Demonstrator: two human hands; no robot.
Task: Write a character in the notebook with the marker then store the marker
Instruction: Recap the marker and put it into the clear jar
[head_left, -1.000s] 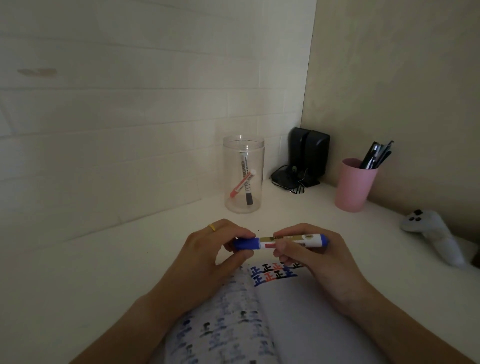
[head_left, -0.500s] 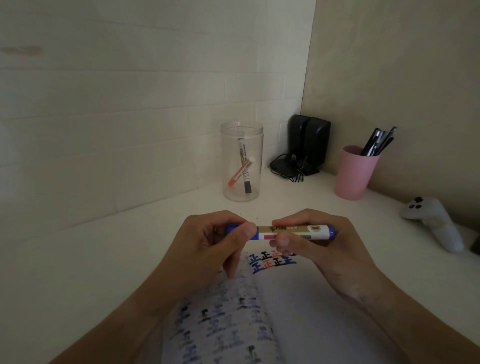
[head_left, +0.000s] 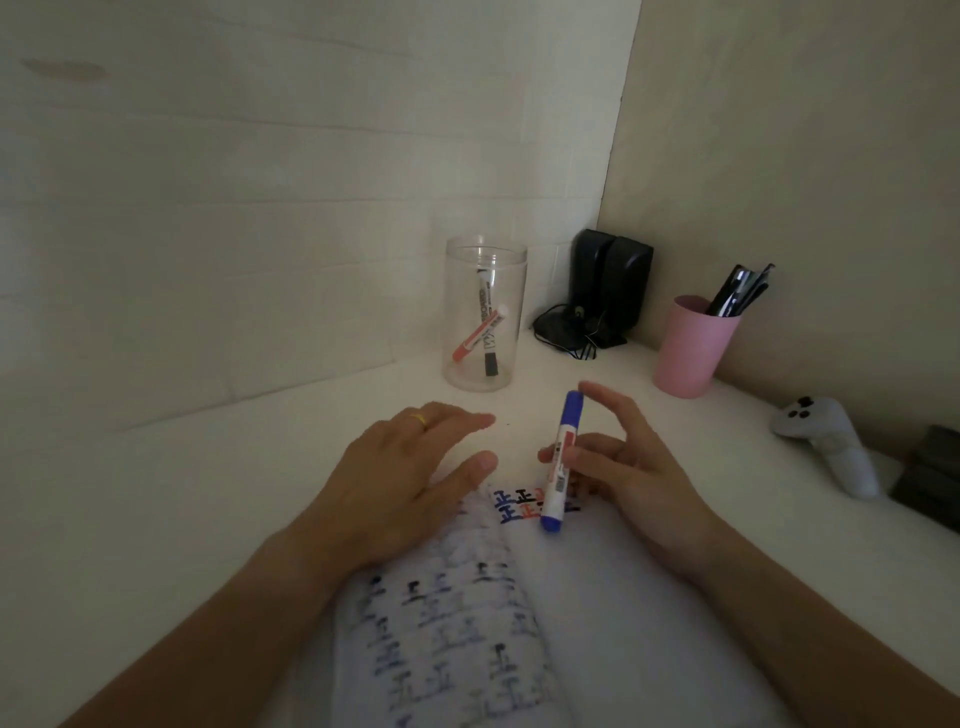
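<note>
An open notebook (head_left: 597, 639) lies on the white desk in front of me, its pages covered with rows of written characters in blue, red and black. My right hand (head_left: 618, 467) holds a blue-capped marker (head_left: 562, 465) nearly upright over the notebook's top edge, pinched at mid-barrel, forefinger raised beside the top cap. My left hand (head_left: 410, 478) hovers flat with fingers apart at the notebook's upper left, holding nothing. Behind the hands stands a clear plastic jar (head_left: 485, 314) with two markers inside.
A pink cup (head_left: 693, 348) with dark pens stands at the back right. Black speakers (head_left: 608, 286) with a tangled cable sit in the corner. A white game controller (head_left: 826, 441) and a dark object (head_left: 930, 478) lie along the right wall.
Both hands held the marker level between them; now the left hand has let go and opened, and the right hand has swung the marker nearly upright.
</note>
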